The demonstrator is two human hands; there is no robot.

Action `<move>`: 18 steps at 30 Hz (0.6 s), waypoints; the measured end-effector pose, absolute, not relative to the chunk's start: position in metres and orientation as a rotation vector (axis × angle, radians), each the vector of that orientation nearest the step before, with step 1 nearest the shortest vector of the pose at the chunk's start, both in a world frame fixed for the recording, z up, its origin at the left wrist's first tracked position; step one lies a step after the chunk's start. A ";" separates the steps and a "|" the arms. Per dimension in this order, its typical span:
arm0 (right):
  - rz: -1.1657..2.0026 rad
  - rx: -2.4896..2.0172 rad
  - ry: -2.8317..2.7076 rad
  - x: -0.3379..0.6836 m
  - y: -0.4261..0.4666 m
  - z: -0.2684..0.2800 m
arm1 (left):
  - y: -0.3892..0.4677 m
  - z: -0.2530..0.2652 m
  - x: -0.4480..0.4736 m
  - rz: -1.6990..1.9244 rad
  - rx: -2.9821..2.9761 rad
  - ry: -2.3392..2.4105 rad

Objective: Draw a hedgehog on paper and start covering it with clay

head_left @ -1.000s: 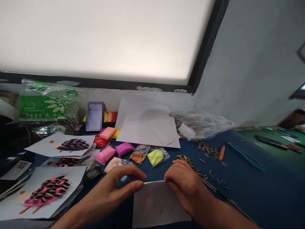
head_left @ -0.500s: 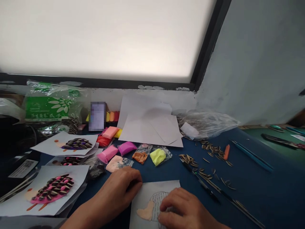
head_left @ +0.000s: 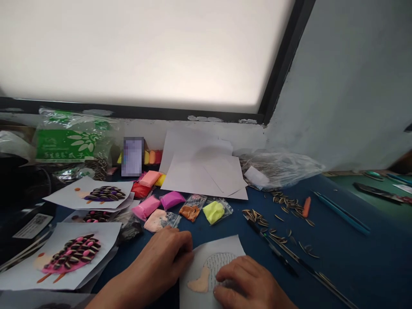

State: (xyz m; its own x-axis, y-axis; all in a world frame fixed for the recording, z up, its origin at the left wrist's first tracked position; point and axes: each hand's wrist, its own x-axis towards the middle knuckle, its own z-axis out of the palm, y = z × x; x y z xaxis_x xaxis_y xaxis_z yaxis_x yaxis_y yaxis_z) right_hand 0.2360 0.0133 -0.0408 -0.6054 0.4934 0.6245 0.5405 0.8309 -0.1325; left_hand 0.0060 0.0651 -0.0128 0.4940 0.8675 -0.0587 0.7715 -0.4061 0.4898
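In front of me lies a white sheet of paper (head_left: 196, 302) with a pen-drawn, striped rounded body. A flat peach clay shape (head_left: 200, 282) covers the left part of the drawing. My left hand (head_left: 167, 251) is closed, its curled thumb and fingertips at the sheet's upper left edge. Over the right part of the drawing rests my right hand (head_left: 249, 281), fingers bent, with a gap between thumb and forefinger and nothing visible in it. Beyond my left hand sit a bag of peach clay (head_left: 159, 221), a bag of brown clay (head_left: 190, 212) and a bag of yellow-green clay (head_left: 214, 212).
Finished hedgehog pictures (head_left: 72, 257) with sunflower seeds lie at left. Loose sunflower seeds (head_left: 285, 201), a black pen (head_left: 280, 255), an orange clay stick (head_left: 307, 207) and blue tweezers (head_left: 343, 212) are at right. Paper sheets (head_left: 206, 171) and a seed bag (head_left: 71, 141) stand behind.
The sheet has turned slightly anticlockwise, its upper right corner moving up and left, and its left edge now meets my left fingertips. My hands have hardly moved.
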 end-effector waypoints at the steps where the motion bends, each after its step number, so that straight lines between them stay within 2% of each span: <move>1: -0.110 -0.740 -2.316 0.235 0.014 -0.044 | 0.065 -0.014 0.007 0.290 2.288 1.359; 5: -0.183 -0.736 -2.217 0.233 0.016 -0.055 | 0.066 -0.016 0.009 0.312 2.296 1.343; 9: -0.104 -0.760 -2.361 0.234 0.016 -0.052 | 0.068 -0.020 0.008 0.345 2.311 1.324; 14: -0.205 -0.726 -2.246 0.230 0.017 -0.050 | 0.069 -0.014 0.002 0.500 2.338 1.180; 18: -0.144 -0.763 -2.358 0.231 0.017 -0.045 | 0.066 0.003 0.000 0.166 2.258 1.042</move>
State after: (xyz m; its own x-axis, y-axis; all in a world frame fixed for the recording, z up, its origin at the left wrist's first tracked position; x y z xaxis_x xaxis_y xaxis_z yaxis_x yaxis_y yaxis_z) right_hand 0.2306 0.0172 -0.0450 -0.6211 0.4872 0.6138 0.5581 0.8249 -0.0900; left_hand 0.0000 0.0661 0.0026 0.6778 0.7208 -0.1447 0.6406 -0.4824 0.5974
